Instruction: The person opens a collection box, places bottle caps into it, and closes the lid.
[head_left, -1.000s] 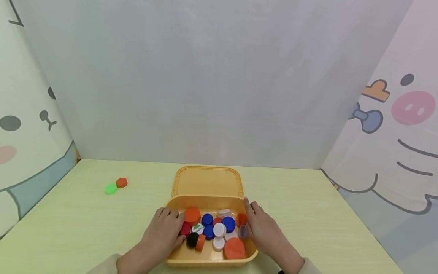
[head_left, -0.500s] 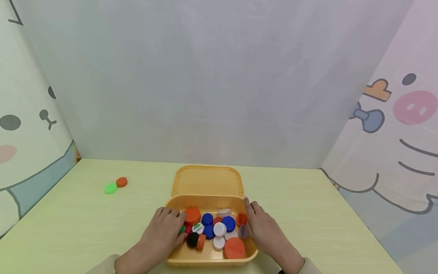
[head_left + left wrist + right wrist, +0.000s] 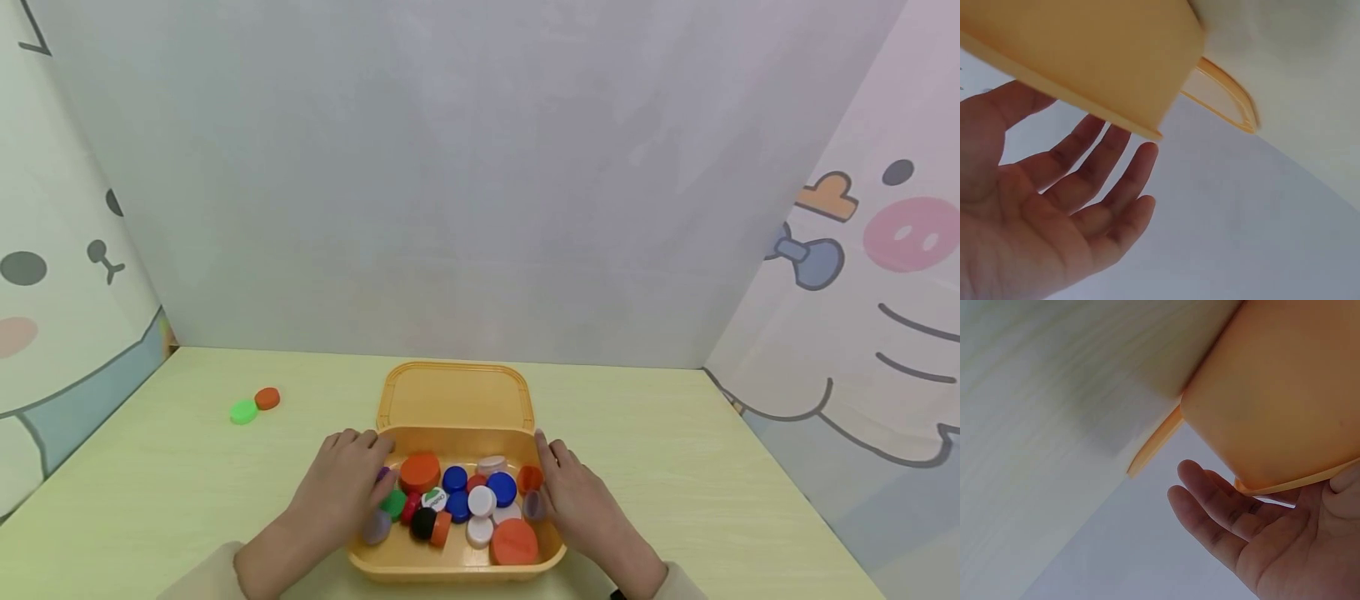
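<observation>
In the head view a yellow plastic box [image 3: 457, 573] stands at the table's near edge, full of bottle caps. Among them are a large orange cap [image 3: 420, 472], a black cap [image 3: 423, 523], a green cap [image 3: 393, 505], a white cap [image 3: 482, 502] and a blue cap [image 3: 501, 489]. My left hand [image 3: 341, 479] lies over the box's left rim, fingers loosely bent, thumb reaching inward; in the left wrist view its fingertips are right at the rim. My right hand [image 3: 585, 500] rests on the right rim, its fingers [image 3: 1207, 494] relaxed and loosely extended.
Behind the box lies its yellow lid [image 3: 455, 396], flat on the table [image 3: 660, 450]. A bright green cap [image 3: 243, 412] and a red cap [image 3: 267, 398] sit close together at the back left. Cloth walls surround the table's back and sides.
My left hand has shifted up and left, out of the box toward its left rim, uncovering the green cap and a pale lilac cap. The right hand has stayed in place.
</observation>
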`<state>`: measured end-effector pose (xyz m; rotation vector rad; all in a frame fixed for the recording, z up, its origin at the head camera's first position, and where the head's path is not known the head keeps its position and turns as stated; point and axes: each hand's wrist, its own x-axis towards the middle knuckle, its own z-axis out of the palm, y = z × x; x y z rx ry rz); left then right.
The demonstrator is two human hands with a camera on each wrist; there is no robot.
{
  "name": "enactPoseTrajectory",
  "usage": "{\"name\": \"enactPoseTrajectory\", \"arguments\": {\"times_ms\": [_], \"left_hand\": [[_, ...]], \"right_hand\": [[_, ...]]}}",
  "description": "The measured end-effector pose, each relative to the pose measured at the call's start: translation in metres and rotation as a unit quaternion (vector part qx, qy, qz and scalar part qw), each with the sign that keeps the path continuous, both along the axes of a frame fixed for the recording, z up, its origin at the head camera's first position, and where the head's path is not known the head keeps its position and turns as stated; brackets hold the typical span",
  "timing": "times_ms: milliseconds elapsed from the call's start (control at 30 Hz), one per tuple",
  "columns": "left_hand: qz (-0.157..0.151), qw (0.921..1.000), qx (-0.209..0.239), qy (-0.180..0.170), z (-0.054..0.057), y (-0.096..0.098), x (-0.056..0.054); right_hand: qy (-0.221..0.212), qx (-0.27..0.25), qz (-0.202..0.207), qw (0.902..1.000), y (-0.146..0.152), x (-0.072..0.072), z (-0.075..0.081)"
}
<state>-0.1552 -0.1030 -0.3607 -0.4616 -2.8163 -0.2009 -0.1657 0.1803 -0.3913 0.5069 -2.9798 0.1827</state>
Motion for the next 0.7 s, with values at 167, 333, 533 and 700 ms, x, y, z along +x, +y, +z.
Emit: {"name": "enactPoseTrajectory", "arguments": {"times_ms": [167,333,533,700], "left_hand": [[0.014,0.9994,0.01,0.031,0.002,-0.012,-0.009],[0.016,0.9972,0.023,0.069,0.001,-0.025,-0.016],[0.04,0.9959,0.032,0.075,0.003,-0.044,-0.027],[0.054,0.9934,0.035,0.095,0.002,-0.067,-0.036]], "right_hand": [[-0.004,-0.002,-0.002,1.0,0.0,0.0,0.0],[-0.002,-0.003,-0.003,1.0,0.0,0.0,0.0],[-0.005,-0.004,-0.003,1.0,0.0,0.0,0.001],[-0.008,-0.006,-0.001,0.9999,0.0,0.001,0.002]]}}
